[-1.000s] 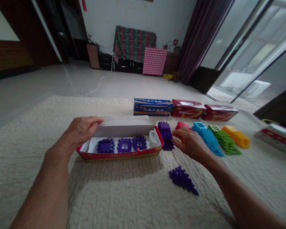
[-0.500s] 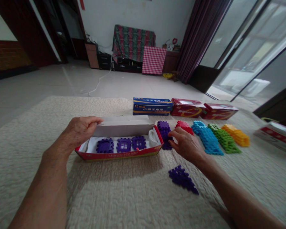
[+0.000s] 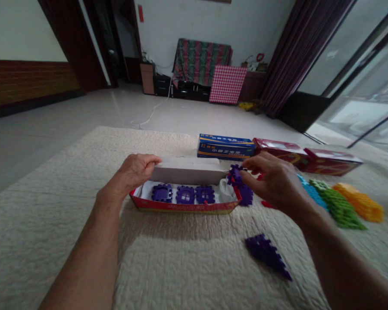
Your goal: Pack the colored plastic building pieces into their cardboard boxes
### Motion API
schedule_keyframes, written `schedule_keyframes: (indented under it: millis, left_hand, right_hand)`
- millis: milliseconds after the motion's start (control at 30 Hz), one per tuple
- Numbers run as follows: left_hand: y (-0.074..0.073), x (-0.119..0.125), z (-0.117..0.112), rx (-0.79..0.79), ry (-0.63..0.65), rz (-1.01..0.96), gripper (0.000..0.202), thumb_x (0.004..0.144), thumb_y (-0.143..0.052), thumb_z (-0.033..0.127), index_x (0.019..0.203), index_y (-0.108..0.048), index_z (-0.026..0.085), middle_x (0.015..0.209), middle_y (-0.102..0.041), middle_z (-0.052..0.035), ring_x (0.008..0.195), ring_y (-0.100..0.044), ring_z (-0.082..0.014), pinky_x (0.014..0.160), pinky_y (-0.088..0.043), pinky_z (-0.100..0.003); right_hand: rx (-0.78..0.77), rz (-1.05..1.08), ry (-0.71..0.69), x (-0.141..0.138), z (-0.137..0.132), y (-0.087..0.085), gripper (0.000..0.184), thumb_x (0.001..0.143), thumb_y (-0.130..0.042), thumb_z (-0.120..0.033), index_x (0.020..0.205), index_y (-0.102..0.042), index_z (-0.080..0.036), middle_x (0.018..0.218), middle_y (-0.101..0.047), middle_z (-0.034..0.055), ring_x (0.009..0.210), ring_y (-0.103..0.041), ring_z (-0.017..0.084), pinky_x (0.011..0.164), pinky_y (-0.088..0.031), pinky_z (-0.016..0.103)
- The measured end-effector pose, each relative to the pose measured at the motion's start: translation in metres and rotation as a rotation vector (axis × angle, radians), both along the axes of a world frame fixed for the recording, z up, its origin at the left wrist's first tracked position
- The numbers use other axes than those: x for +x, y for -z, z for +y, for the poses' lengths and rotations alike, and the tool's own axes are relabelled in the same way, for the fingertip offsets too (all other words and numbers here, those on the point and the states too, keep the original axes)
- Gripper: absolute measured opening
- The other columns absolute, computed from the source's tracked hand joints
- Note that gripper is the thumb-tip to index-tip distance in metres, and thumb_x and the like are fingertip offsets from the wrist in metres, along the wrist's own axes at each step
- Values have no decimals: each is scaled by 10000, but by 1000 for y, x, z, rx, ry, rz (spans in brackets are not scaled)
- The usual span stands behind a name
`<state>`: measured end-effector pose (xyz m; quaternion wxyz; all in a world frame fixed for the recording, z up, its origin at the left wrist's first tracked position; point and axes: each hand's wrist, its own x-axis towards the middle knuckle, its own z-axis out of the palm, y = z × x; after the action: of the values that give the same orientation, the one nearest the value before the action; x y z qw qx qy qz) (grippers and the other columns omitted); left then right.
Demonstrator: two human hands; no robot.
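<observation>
My left hand (image 3: 137,172) is closed on the raised flap of an open red cardboard box (image 3: 184,208) at its left end. Inside the box, three purple toy building tiles (image 3: 185,195) lie in a row on white lining, beside a bundled white cord (image 3: 226,187). Between the thumb and fingers of my right hand (image 3: 268,176) is a purple building tile (image 3: 235,174), lifted at the box's right end. Below it, more purple tiles (image 3: 245,194) lie on the quilted cover. A triangular purple piece (image 3: 267,255) rests nearer to me.
A blue box (image 3: 225,148) and two red boxes (image 3: 333,162) stand in a line behind. Rows of blue (image 3: 313,193), green (image 3: 338,206) and yellow tiles (image 3: 358,202) lie to the right. Red tiles are mostly hidden by my right hand.
My right hand has picked a purple tile up from the purple row and raised it beside the box. My left hand stays on the flap. The view has turned left.
</observation>
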<state>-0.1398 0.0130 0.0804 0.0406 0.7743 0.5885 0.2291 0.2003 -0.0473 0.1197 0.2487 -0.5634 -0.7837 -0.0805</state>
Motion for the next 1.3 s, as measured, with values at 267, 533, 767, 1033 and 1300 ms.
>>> schedule_keyframes:
  millis: [267,533,767,1033,1300]
  left_hand:
    - [2,0,0,27,18,22,375,810,-467,129,1013,-763,236,1033,-770,-12,959,-716,-181,943,-525,-316]
    - [0,1,-1,25,29,2,359,831,-474,123,1016,-762,231,1016,-774,-15,947,-718,-177,917,-538,-313]
    - [1,1,-1,28,31,-4,350,839,-475,138,1012,-764,231,1021,-772,-19,964,-716,-185,921,-537,-320]
    - [1,0,-1,10,39,-16,369,829,-455,144,1019,-763,218,1030,-770,-40,958,-717,-188,926,-532,-334]
    - [6,-2,3,10,12,-37,396,786,-429,224,981,-774,234,1005,-775,-22,934,-721,-214,928,-532,-347]
  right_hand:
    - [-267,-176,-208,-101,14,10,187,832,-552,-232,909,-716,-188,857,-706,67,743,-621,172,648,-413,283]
    - [-416,-315,-159,-121,22,18,249,843,-520,-238,950,-739,-186,907,-744,115,834,-688,248,686,-477,325]
    - [-431,-315,-155,-119,25,21,231,839,-546,-261,935,-742,-184,868,-743,112,797,-681,236,649,-457,306]
    - [-231,-38,-208,-62,10,8,162,856,-553,-252,803,-690,-185,720,-674,30,617,-569,131,569,-365,263]
    - [-233,-34,61,44,1,33,176,855,-541,-288,772,-662,-190,676,-633,19,592,-554,145,561,-372,277]
